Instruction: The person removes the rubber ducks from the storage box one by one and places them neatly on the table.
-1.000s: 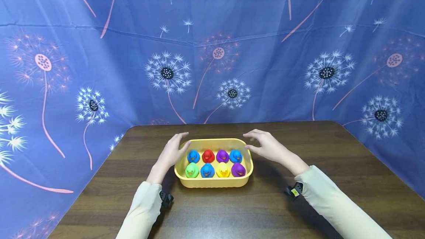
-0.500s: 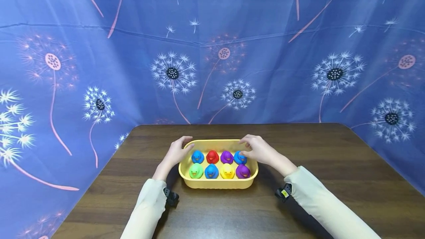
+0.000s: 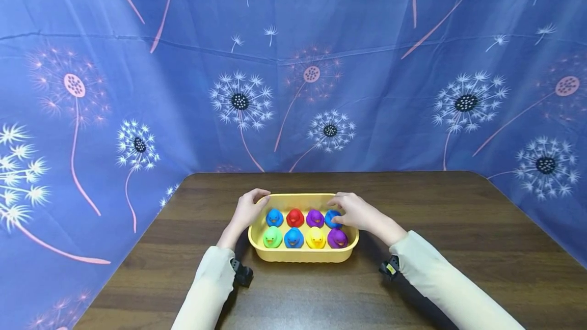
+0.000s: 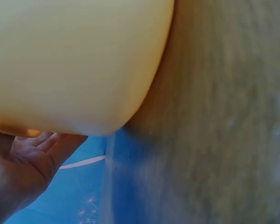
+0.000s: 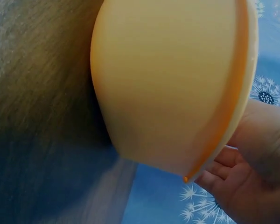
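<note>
A yellow plastic basin (image 3: 302, 255) holds several toy ducks in two rows. The back row has a blue duck (image 3: 274, 217), a red duck (image 3: 295, 218), a purple duck (image 3: 315, 218) and another blue duck (image 3: 330, 216); in front are green (image 3: 272, 237), blue, yellow and purple ones. My left hand (image 3: 248, 210) is at the basin's left end, thumb and fingers spread over the rim, above the left blue duck. Over the right end my right hand (image 3: 362, 213) reaches in, its thumb overlapping the right blue duck. Both wrist views show the basin's wall hiding the fingertips.
The basin stands on a dark wooden table (image 3: 206, 186). Behind it hangs a blue cloth (image 3: 376, 90) with dandelion prints. A small black wrist camera (image 3: 242, 272) is strapped at the left cuff, and another black camera (image 3: 390, 267) at the right.
My right hand has moved left and down, from beside the basin to over the right blue duck. My left hand stays near the left rim. The head view has shifted slightly.
</note>
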The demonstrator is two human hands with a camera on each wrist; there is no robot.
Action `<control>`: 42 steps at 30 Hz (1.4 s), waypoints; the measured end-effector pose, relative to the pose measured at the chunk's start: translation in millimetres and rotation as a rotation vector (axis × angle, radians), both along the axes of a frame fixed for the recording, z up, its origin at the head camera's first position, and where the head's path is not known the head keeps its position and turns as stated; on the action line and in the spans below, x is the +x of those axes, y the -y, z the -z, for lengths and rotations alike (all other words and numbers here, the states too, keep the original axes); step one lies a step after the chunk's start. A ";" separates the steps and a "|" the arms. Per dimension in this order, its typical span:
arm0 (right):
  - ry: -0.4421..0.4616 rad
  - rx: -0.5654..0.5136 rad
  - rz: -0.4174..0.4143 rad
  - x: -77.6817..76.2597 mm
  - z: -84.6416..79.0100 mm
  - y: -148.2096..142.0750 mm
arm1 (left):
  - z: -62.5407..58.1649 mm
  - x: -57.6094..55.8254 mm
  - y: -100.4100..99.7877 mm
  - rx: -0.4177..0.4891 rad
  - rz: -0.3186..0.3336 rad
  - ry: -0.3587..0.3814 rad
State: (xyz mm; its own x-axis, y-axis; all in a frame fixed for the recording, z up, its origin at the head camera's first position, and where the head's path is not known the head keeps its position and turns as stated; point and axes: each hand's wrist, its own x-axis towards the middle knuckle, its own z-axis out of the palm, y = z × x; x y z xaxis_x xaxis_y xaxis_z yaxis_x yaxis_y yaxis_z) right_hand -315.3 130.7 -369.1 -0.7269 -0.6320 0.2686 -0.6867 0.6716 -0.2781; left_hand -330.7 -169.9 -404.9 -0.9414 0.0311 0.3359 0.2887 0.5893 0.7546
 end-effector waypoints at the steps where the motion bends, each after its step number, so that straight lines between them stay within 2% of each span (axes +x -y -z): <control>1: -0.008 0.011 0.002 0.0 0.4 0.2 | -0.2 -0.2 -0.2 0.000 0.000 -0.001; 11: -0.056 0.142 0.059 2.5 7.8 0.7 | 1.4 -0.9 -0.3 0.011 0.005 0.062; 22: -0.136 0.171 0.045 1.5 13.8 2.1 | 3.3 -2.8 1.7 0.007 0.004 0.084; 30: -0.052 0.067 0.080 1.1 13.0 0.2 | 4.0 -3.3 1.0 0.031 0.003 0.057; 42: -0.090 -0.115 0.011 3.8 13.6 -7.6 | 5.6 -2.9 0.0 0.054 0.008 0.032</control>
